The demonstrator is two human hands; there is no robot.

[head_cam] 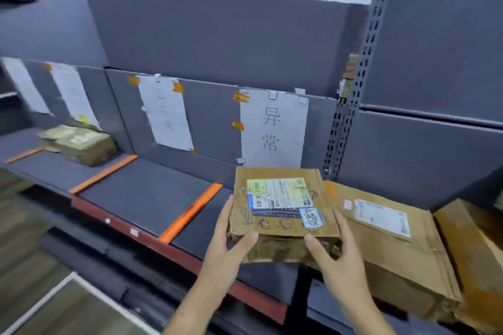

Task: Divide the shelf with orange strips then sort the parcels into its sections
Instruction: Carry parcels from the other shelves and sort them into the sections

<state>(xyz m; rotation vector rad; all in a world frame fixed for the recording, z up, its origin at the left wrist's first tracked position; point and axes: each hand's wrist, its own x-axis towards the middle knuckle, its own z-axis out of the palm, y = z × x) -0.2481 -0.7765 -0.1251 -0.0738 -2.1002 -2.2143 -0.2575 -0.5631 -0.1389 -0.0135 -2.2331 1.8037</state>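
Note:
A small brown cardboard parcel with a printed label sits in the rightmost section of the grey shelf. My left hand grips its left front corner, thumb on the top edge. My right hand holds its right front corner the same way. Three orange strips cross the shelf board: one just left of the parcel, one in the middle, one at the far left. Another parcel lies in a left section.
A larger flat cardboard parcel lies right of the held one, with another box beyond it. White paper signs are taped to the grey back panel. A perforated metal upright stands at the right. The shelf's red front rail runs below.

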